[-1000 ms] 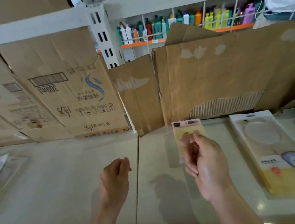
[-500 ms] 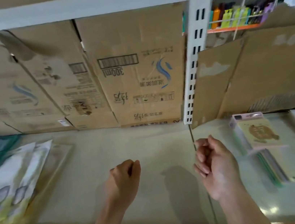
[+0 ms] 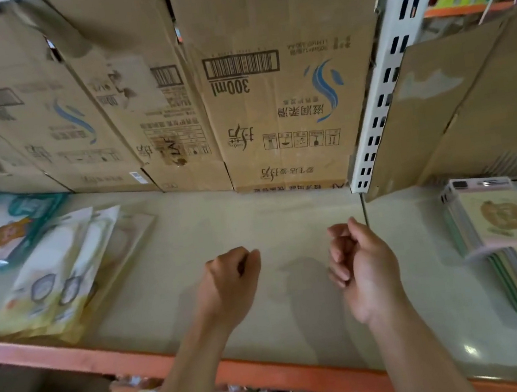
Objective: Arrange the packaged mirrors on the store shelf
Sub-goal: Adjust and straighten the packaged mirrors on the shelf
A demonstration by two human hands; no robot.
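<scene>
Soft, even, dimmish light. Faint shadows on shelf board (image 3: 254, 223) left of slotted upright (image 3: 377, 102). Small glare specks lower right of it. Far left smeared; edges bowed.

Over the middle of the shelf (image 3: 286, 212) the left hand (image 3: 232, 282) and right hand (image 3: 365, 269) hang curled, holding nothing; packaged mirrors (image 3: 46, 282) fanned at its left front edge, slim packs (image 3: 500, 225) stacked at its right (print blurred), cardboard boxes (image 3: 269, 94) along the back edge.
</scene>
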